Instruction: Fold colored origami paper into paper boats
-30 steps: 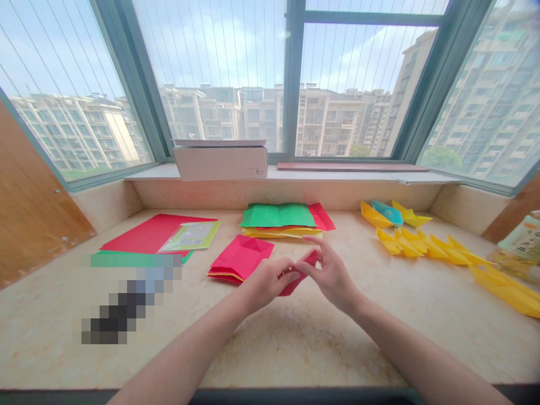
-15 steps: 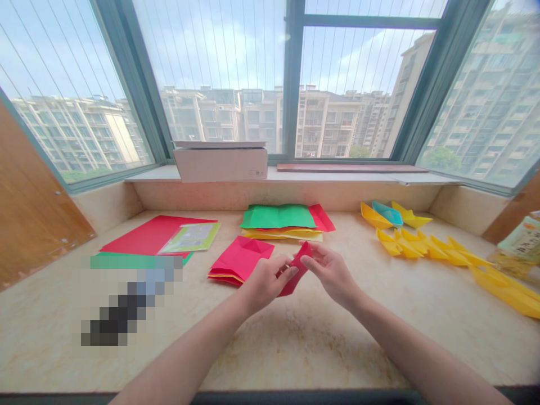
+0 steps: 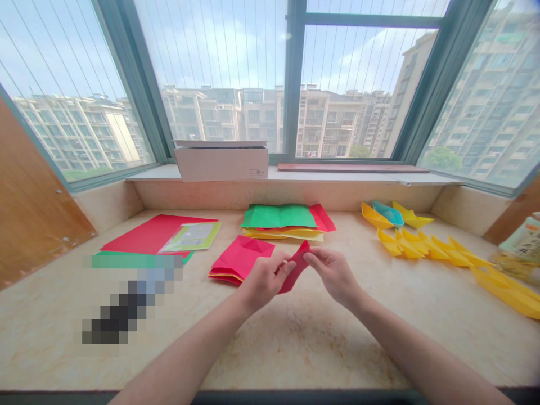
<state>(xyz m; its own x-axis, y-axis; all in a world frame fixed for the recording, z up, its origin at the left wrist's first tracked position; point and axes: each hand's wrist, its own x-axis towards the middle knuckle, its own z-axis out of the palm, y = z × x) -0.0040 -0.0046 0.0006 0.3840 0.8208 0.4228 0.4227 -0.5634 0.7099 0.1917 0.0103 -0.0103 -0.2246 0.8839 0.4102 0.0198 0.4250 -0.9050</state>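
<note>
left grip (image 3: 265, 280), right grip (image 3: 337, 274) pinched, close together; bare forearms (image 3: 200, 346) angled inward.

White box (image 3: 221, 162) just chilling on the windowsill (image 3: 337, 177), lid not quite flush, with a long reddish-brown strip (image 3: 354, 167) lying to its right. Apartment blocks (image 3: 329, 121) outside, plus some labelled bottle-ish container (image 3: 521, 241) partly cut off at the right edge.

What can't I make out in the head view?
All in the head view:
Held red paper: partly hidden by the left hand.
Pixelated object: blocks mask what it is.
Container: cut off by the right edge.
White box: its printing is too small to read.
</note>
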